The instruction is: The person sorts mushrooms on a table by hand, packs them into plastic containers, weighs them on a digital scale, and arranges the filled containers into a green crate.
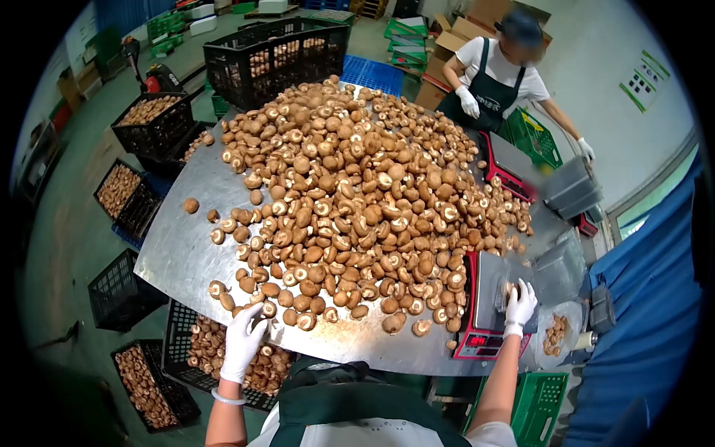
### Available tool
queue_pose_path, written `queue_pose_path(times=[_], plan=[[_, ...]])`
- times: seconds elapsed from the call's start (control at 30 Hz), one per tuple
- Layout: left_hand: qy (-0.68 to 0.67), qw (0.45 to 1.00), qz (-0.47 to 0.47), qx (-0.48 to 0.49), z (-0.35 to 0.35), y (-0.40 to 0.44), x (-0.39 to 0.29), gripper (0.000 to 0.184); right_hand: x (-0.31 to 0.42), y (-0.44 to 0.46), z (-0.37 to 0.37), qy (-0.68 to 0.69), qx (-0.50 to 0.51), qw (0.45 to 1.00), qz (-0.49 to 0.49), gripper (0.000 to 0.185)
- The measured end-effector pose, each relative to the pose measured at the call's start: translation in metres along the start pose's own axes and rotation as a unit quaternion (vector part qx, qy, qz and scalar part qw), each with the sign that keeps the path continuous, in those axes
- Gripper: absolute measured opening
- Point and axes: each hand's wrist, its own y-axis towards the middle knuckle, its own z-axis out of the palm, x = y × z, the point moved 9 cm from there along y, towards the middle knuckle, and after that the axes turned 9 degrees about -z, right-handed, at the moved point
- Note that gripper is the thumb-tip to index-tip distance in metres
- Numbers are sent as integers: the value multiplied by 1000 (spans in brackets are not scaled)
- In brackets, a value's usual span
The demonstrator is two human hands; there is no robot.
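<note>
Near the table's front edge, my gloved left hand (244, 343) has thumb and fingers apart. It is beside the loose brown mushrooms (305, 321), above a black crate (175, 339) of mushrooms. My gloved right hand (520, 307) is over the platform of a red digital scale (488, 316), fingers spread. A small brown and pale piece, apparently a mushroom, shows by its fingertips. A clear plastic tray seems to lie on the platform, but its outline is unclear. The large mushroom pile (357, 194) covers the middle of the metal table (179, 249).
Across the table stands a co-worker (495, 82) by a second scale (510, 160) and stacked clear trays (573, 186). A bag (555, 335) with mushroom pieces lies right of my scale. Black crates (123, 294) stand on the left floor; a large one (275, 56) is behind the pile.
</note>
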Motion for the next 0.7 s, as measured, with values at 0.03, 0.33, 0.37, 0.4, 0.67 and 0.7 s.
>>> queue_pose_path(times=[0.03,0.33,0.37,0.4,0.67,0.7], plan=[[33,999,20,-29,1,2,-7,35,19,-2,-13,-56,-32,997,-33,33],[144,960,231,-63,85,47,-49,41,303,-66,37,281,71,894,-342,34],[165,958,231,-36,103,55,-52,45,333,-79,58,296,124,866,-384,42],[216,945,243,-33,120,58,-55,47,357,-92,67,258,135,861,-417,51],[297,924,239,-41,146,50,-36,57,388,-126,158,78,168,877,-444,66],[299,926,227,-42,141,48,-39,57,385,-128,154,83,162,871,-456,64]])
